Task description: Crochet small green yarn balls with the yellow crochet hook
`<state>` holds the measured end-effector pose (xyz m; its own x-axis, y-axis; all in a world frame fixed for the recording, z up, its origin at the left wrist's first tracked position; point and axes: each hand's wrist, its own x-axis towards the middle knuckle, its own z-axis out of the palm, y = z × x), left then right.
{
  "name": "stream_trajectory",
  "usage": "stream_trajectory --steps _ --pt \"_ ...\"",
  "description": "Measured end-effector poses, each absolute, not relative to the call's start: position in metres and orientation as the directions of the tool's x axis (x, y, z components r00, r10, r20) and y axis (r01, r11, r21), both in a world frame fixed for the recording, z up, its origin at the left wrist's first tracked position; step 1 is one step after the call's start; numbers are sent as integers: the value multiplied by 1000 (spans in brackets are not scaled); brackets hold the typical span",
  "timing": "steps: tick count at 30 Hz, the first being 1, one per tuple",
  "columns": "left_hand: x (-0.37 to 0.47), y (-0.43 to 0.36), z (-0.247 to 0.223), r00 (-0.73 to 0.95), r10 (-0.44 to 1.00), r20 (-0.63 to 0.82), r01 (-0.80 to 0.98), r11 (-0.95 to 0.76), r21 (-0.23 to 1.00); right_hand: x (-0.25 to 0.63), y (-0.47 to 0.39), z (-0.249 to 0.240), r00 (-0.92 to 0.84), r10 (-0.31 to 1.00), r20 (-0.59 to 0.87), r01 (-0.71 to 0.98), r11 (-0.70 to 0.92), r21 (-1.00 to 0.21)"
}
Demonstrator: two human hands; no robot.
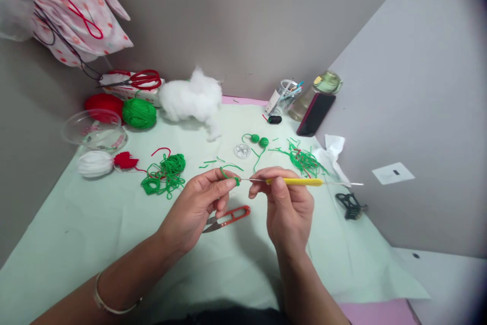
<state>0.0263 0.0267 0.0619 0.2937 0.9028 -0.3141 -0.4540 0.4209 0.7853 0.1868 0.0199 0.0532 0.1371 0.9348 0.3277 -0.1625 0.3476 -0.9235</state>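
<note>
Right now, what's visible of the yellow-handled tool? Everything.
The yellow-handled tool has a slim yellow grip, seemingly plastic, with a thin metallic rod out of each end. It lies nearly level across the view, above the pale green cloth. The right hand holds it by the grip; its rod on the left reaches the green yarn pinched in the left hand. That tip is too small to tell.

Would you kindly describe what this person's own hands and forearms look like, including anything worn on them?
The left hand and right hand are both bare, without gloves. No sleeve shows on either the left forearm or the right forearm. A thin, shiny, metal-looking bangle circles the left forearm; the right one shows no bangle.
</note>
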Motion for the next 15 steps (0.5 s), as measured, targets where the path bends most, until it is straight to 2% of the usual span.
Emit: stream_trajectory --steps 10,15 --pt "27 26 61 294 903 -314 -439 419 795 188 19 53 116 934 339 -111 351 -930" --pt "27 27 59 306 898 -316 -442 428 788 187 23 53 107 959 262 -210 279 -937"
